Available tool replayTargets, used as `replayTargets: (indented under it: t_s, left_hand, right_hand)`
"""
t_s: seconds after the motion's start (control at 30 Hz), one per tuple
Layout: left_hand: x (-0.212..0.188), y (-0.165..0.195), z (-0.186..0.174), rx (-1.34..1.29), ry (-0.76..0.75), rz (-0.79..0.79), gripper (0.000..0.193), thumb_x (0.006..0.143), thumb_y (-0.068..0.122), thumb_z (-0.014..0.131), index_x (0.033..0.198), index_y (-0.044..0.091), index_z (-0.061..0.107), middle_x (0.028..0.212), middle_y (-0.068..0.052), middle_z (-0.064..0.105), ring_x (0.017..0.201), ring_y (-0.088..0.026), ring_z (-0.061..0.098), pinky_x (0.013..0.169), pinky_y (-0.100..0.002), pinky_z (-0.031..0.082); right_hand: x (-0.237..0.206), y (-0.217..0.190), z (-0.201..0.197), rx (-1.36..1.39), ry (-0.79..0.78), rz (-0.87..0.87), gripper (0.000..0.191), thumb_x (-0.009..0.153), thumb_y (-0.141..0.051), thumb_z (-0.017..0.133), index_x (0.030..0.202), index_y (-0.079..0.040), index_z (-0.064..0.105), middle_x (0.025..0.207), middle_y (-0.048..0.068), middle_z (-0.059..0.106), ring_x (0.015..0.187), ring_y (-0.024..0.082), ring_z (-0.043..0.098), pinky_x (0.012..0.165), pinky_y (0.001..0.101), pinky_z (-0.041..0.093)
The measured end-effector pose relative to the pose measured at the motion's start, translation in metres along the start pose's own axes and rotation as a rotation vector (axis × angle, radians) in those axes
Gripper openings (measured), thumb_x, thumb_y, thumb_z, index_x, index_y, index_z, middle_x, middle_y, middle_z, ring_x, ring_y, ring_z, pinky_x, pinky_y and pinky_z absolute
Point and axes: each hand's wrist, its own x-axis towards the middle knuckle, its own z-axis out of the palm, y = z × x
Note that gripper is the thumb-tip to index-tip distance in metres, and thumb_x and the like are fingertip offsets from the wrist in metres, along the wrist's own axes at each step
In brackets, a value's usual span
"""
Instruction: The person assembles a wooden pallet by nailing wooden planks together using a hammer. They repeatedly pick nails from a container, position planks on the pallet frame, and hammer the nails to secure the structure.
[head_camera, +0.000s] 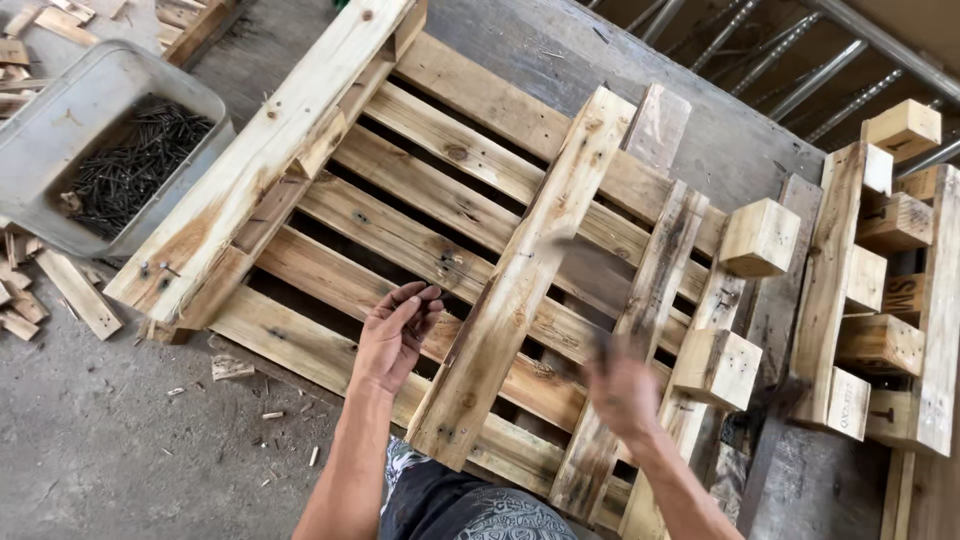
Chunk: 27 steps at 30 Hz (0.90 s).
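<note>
Wooden plank (520, 280) lies across a pallet (400, 230) as the left hand (395, 335) curls empty beside it, the right hand (622, 395) blurred, grip unclear.

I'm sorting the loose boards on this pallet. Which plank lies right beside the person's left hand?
The long pale plank laid diagonally across the pallet slats. Its lower end sits just right of the left hand; the other loose boards lie farther right, by the blurred right hand.

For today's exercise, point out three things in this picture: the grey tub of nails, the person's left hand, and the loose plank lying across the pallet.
Grey tub (40, 140), head view: bare inner wall.
Left hand (392, 338), head view: middle of hand.
Loose plank (520, 280), head view: middle of its face.
</note>
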Motion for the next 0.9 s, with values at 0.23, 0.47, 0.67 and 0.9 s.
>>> replayTargets:
  t_s: [0.23, 0.47, 0.67, 0.9]
  left_hand:
    - [-0.009, -0.002, -0.002, -0.027, -0.033, -0.035, 0.045, 0.093, -0.003, 0.063, 0.138, -0.006, 0.056, 0.127, -0.021, 0.069, 0.098, -0.024, 0.075, 0.079, -0.030, 0.065]
    - [-0.011, -0.001, -0.001, -0.060, -0.071, -0.041, 0.050, 0.097, -0.004, 0.062, 0.146, -0.005, 0.053, 0.113, -0.019, 0.069, 0.096, -0.022, 0.074, 0.082, -0.029, 0.064]
    - [0.001, -0.003, -0.008, 0.123, -0.105, -0.046, 0.048, 0.098, -0.001, 0.057, 0.146, -0.002, 0.052, 0.102, -0.017, 0.071, 0.089, -0.022, 0.073, 0.078, -0.032, 0.064]
    - [0.011, -0.037, -0.022, 0.435, -0.044, -0.054, 0.029, 0.112, 0.021, 0.049, 0.131, -0.001, 0.055, 0.104, -0.015, 0.065, 0.084, -0.025, 0.059, 0.068, -0.037, 0.050]
  right_hand:
    - [0.002, 0.056, 0.014, 0.758, 0.324, -0.641, 0.013, 0.098, -0.020, 0.058, 0.099, -0.010, 0.050, 0.063, 0.000, 0.053, 0.042, 0.006, 0.042, 0.029, 0.0245, 0.034]
    - [0.034, 0.025, -0.018, 1.264, 0.859, -1.144, 0.025, 0.109, -0.046, 0.045, 0.103, -0.022, 0.050, 0.064, -0.006, 0.049, 0.051, 0.002, 0.048, 0.036, 0.0185, 0.039]
    - [0.015, 0.035, 0.049, 0.312, 0.208, -0.355, 0.028, 0.097, -0.032, 0.063, 0.108, -0.007, 0.057, 0.069, 0.005, 0.066, 0.051, 0.013, 0.063, 0.043, 0.0259, 0.047]
    - [-0.013, 0.045, -0.021, 0.795, 0.619, -0.752, 0.012, 0.106, -0.024, 0.059, 0.103, -0.013, 0.053, 0.070, 0.001, 0.058, 0.053, 0.008, 0.055, 0.043, 0.0260, 0.050]
